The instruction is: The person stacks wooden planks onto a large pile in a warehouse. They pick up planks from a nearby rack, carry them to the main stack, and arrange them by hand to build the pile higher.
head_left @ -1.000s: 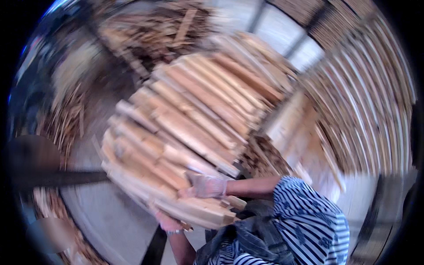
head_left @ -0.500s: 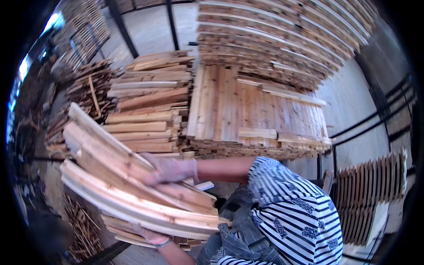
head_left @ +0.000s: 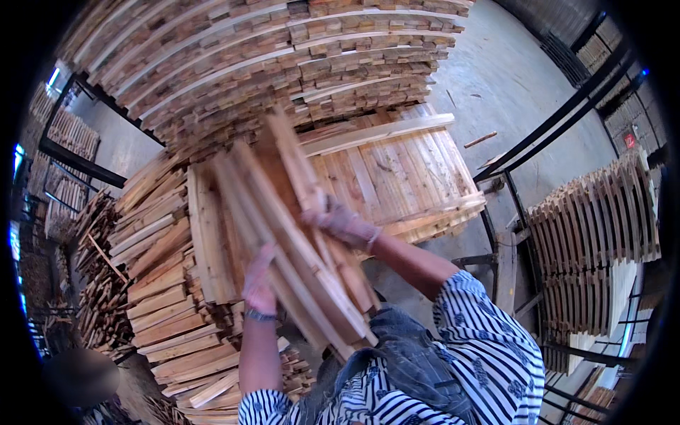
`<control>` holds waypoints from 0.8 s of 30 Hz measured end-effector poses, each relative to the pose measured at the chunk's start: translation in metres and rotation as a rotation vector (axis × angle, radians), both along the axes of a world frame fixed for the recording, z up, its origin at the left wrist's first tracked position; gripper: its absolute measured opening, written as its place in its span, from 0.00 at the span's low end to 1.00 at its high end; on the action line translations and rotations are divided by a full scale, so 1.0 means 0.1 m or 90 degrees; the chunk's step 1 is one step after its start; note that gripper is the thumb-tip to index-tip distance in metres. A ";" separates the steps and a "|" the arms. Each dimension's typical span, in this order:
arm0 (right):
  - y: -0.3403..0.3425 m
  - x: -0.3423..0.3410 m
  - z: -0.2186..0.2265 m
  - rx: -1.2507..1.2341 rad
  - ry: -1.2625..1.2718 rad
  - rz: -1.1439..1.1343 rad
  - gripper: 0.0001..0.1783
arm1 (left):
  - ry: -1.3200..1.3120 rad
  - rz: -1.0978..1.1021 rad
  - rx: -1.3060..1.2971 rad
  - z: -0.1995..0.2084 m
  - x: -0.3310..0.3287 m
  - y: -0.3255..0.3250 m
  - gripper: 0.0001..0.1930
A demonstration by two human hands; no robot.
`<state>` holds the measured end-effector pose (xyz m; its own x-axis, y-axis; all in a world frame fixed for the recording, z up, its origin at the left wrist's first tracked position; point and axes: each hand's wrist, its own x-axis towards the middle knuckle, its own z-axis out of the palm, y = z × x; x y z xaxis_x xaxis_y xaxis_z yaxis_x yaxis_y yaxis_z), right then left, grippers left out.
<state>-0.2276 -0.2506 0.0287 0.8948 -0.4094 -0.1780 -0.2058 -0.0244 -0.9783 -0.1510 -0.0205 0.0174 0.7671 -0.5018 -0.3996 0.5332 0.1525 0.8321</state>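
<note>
In front of my body I carry a bundle of several long wooden boards (head_left: 297, 244), their near ends against my waist and their far ends blurred by motion. My right hand (head_left: 343, 221), in a pale glove, grips the bundle from its right side. On the left side my gloved left hand (head_left: 260, 283) is closed against the outer board, its fingers partly blurred. Below the bundle's far end lies a flat layer of boards (head_left: 386, 170) on a low stack. A loose light plank (head_left: 382, 134) rests across that layer.
A tall stack of layered timber (head_left: 283, 64) stands behind the flat layer. Piled boards (head_left: 159, 312) lie to my left, with thin scrap sticks (head_left: 99, 283) beyond. Black metal rails (head_left: 559, 106) and stacked slatted wood (head_left: 588, 241) are on the right, beside grey concrete floor (head_left: 489, 78).
The bundle has swung from the left to above the flat layer, now pointing away from me. Both hands moved with it, and my view turned right.
</note>
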 end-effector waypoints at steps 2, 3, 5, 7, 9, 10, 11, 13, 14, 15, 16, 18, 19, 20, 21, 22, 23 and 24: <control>-0.48 -0.16 0.07 0.025 -0.004 -0.074 0.50 | -0.018 -0.110 0.004 -0.24 0.09 -0.62 0.24; -0.92 -0.29 -0.09 -0.043 0.081 -0.102 0.49 | -0.020 -0.182 -0.015 -0.27 0.02 -1.04 0.26; -1.36 -0.57 -0.02 0.002 0.053 -0.135 0.51 | 0.034 -0.242 -0.049 -0.24 -0.18 -1.69 0.24; -1.81 -0.69 -0.01 -0.067 0.163 -0.116 0.54 | -0.022 -0.280 -0.005 -0.13 -0.25 -2.12 0.25; -2.21 -0.88 -0.43 -0.219 0.166 -0.170 0.56 | -0.304 -0.366 0.060 -0.52 -0.31 -2.60 0.17; -2.37 -1.01 -0.56 -0.294 0.167 -0.202 0.56 | 0.073 -0.327 0.037 -0.47 -0.41 -2.92 0.22; -2.39 -1.00 -0.64 -0.430 0.297 -0.219 0.59 | 0.083 -0.311 0.080 -0.56 -0.40 -3.04 0.25; -2.46 -0.93 -0.65 -0.386 0.312 -0.204 0.61 | 0.098 -0.289 0.101 -1.11 -0.23 -3.08 0.30; -2.43 -0.97 -0.59 -0.363 0.328 -0.198 0.61 | 0.073 -0.287 0.140 -1.02 -0.25 -3.04 0.29; -2.42 -1.01 -0.60 -0.351 0.319 -0.219 0.60 | 0.044 -0.286 0.176 -0.86 -0.27 -3.00 0.27; -2.43 -1.02 -0.62 -0.338 0.305 -0.229 0.59 | 0.048 -0.278 0.123 -0.59 -0.27 -2.90 0.26; -2.37 -1.03 -0.49 -0.339 0.269 -0.216 0.59 | -0.145 -0.312 0.109 -0.79 -0.02 -2.53 0.20; -2.40 -1.05 -0.52 -0.317 0.283 -0.228 0.59 | -0.239 -0.341 0.152 -0.83 0.11 -2.38 0.19; -2.46 -1.08 -0.57 -0.296 0.297 -0.235 0.59 | 0.057 -0.262 0.061 -0.82 0.22 -2.29 0.21; -2.49 -1.11 -0.61 -0.293 0.287 -0.237 0.59 | 0.087 -0.263 0.089 -0.68 0.31 -2.20 0.21; -2.53 -1.13 -0.64 -0.290 0.278 -0.239 0.58 | 0.118 -0.263 0.116 -0.51 0.41 -2.10 0.23; -2.56 -1.15 -0.71 -0.303 0.261 -0.249 0.58 | 0.147 -0.264 0.143 -0.34 0.49 -1.98 0.26; -2.51 -1.10 -0.68 -0.334 0.293 -0.246 0.56 | 0.012 -0.272 0.207 -0.52 0.63 -1.74 0.27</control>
<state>-0.3381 -0.5019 -0.0396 0.5561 -0.8083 -0.1936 -0.6742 -0.3024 -0.6738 -0.0880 -0.1946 -0.0349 0.5124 -0.6163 -0.5980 0.5065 -0.3454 0.7900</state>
